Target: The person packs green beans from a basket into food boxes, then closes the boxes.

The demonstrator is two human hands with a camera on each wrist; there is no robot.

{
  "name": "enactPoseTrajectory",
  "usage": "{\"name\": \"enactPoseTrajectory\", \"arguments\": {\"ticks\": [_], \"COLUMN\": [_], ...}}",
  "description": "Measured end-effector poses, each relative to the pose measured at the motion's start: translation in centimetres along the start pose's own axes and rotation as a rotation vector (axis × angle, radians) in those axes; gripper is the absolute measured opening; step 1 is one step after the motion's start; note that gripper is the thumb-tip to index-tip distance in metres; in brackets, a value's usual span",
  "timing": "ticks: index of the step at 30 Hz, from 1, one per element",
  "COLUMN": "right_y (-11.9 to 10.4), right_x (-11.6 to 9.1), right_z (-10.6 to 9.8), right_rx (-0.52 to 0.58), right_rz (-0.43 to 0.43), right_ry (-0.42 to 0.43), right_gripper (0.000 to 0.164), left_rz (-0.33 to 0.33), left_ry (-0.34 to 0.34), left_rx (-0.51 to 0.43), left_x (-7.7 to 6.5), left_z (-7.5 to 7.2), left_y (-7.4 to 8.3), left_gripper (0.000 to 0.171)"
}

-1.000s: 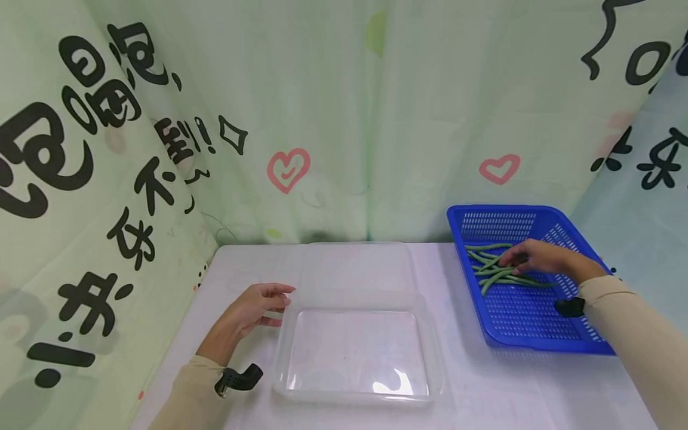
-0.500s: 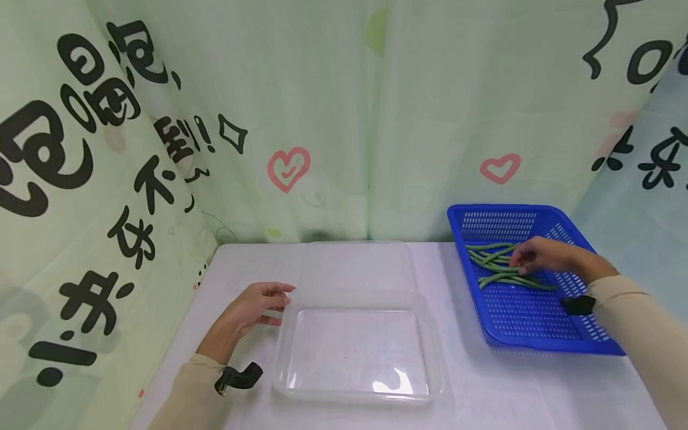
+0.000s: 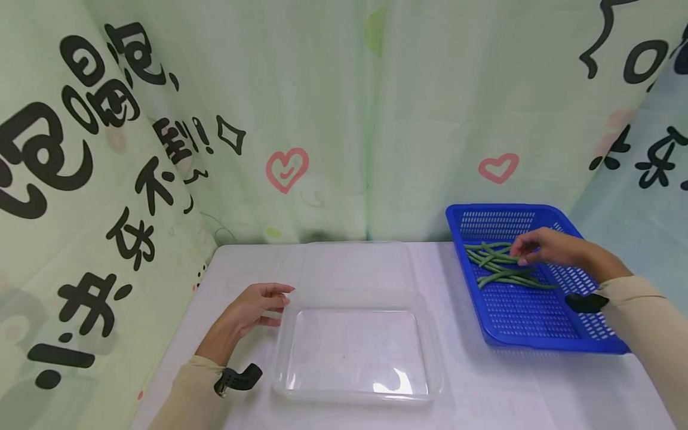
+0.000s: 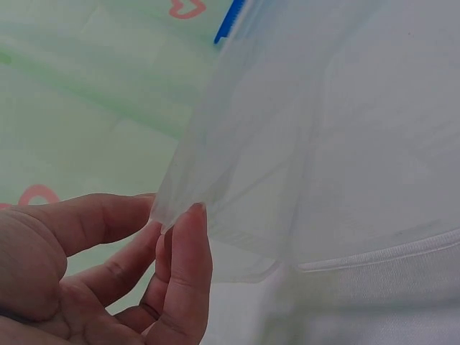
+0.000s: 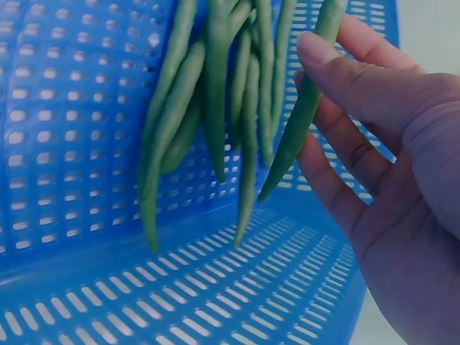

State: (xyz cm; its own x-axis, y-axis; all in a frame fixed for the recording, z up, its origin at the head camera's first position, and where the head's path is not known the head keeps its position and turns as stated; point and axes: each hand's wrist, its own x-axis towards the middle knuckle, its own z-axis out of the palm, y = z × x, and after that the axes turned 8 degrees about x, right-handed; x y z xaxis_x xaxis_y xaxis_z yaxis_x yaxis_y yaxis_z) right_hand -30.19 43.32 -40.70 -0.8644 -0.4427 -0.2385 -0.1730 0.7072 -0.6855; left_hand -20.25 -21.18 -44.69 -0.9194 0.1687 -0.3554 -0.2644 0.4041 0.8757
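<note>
**Right hand on one bean, left hand at tray corner**

- Right hand [image 3: 548, 248]: over the far half of the blue basket [image 3: 537, 325]. Thumb and fingers pinch a single bean [image 5: 302, 108], held near its upper end; the free tip hangs down toward the basket floor. The bean's long axis runs roughly along the fingers.
- Bean pile [image 3: 497, 266]: loose, in the basket's far-left part, just left of and below the right hand. Most lie roughly parallel, slanting across the basket.
- Basket: at the table's right, near side wall close to the table [image 3: 484, 400] edge. Perforated floor bare in the near half.
- Clear tray [image 3: 355, 352]: centre of the table, well apart from the basket, to its left. A clear lid [image 3: 357, 266] lies behind it.
- Left hand [image 3: 252, 310]: nearer the tray; fingers lightly bent, tips touching the tray's far-left corner, thumb and forefinger either side of the rim.
- Open room: bare tabletop between tray and basket.
</note>
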Motion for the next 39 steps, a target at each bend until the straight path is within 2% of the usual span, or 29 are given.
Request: {"name": "enactPoseTrajectory", "arguments": {"ticks": [7,13,16,19,25,32,39], "right_y": [-1.3,-2.3,-2.8,-3.4,-5.0,-7.1,-8.7], "right_x": [-0.5,-0.9,-1.0,-1.1,-1.2,-1.3,-1.2], "right_z": [-0.3,-0.7,-0.8,-0.9,-0.5,0.0,0.5], "right_rx": [0.011,0.059,0.062,0.051,0.018,-0.021,-0.014], "right_rz": [-0.05,-0.141,-0.143,-0.136,-0.21,-0.248,-0.341], "right_ry": [0.065,0.108,0.116,0.116,0.103,0.072,0.023], "right_gripper": [0.017,0.015,0.015,0.016,0.018,0.017,0.018], "left_rz": [0.0,0.0,-0.002,-0.003,-0.005,-0.004,-0.008], "left_ry": [-0.001,0.002,-0.002,-0.004,-0.006,0.0,0.004], "left_rx": [-0.005,-0.004,-0.006,-0.009,-0.008,0.0,0.001], "left_x": [0.0,-0.1,-0.1,0.0,0.0,0.0,0.1], "left_z": [0.0,0.0,-0.1,-0.1,-0.1,0.0,0.0], "left_y": [-0.1,0.0,0.0,0.0,0.0,0.0,0.0], "left_gripper": [0.038,0.039,0.039,0.039,0.039,0.038,0.038]}}
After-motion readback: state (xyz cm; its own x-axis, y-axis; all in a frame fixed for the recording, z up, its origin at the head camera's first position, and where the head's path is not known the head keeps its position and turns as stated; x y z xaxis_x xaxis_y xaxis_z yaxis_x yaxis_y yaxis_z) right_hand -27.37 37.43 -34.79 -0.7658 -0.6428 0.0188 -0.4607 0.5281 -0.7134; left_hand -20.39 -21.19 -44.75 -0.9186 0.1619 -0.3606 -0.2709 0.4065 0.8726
